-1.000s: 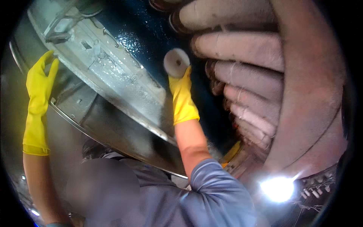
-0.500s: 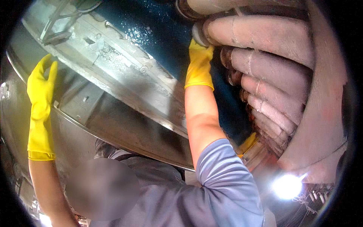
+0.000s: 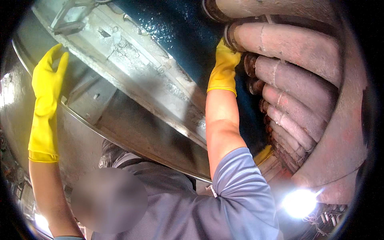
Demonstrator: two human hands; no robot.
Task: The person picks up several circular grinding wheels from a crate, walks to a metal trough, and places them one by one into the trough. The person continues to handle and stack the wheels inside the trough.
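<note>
Upper middle of the frame, the right hand (image 3: 226, 60), yellow-gloved, sat right up against the dark collar (image 3: 230, 37) on the end of a big pinkish tube (image 3: 286, 46); its fingertips were partly hidden there, so could not tell whether they gripped, pinched or just rested. That tube, the thing being handled, ran from upper centre across to upper right, second down in a stack of similar tubes (image 3: 296, 78) that got smaller toward lower right. Left hand (image 3: 47, 76), also yellow-gloved, was raised at the left side, thumb and fingers spread apart, nothing seen between them; it was near the edge of a pale metal ledge (image 3: 136, 60), contact unclear. Ledge slanted from upper left toward the centre, stained and scuffed, with a small dark slot (image 3: 105, 33) and an angular bracket (image 3: 69, 27) at its upper left end. Dark blue glossy surface (image 3: 188, 44) showed between ledge and tubes. Thin curved metal rim (image 3: 80, 117) swept below the ledge. Grey shirt (image 3: 240, 192) filled lower centre, right arm coming out of its sleeve. Yellow strip (image 3: 264, 155) lay right of that arm, kind unclear. Bright lamp (image 3: 300, 203) glared at lower right, under a broad curved pinkish band (image 3: 344, 140).
</note>
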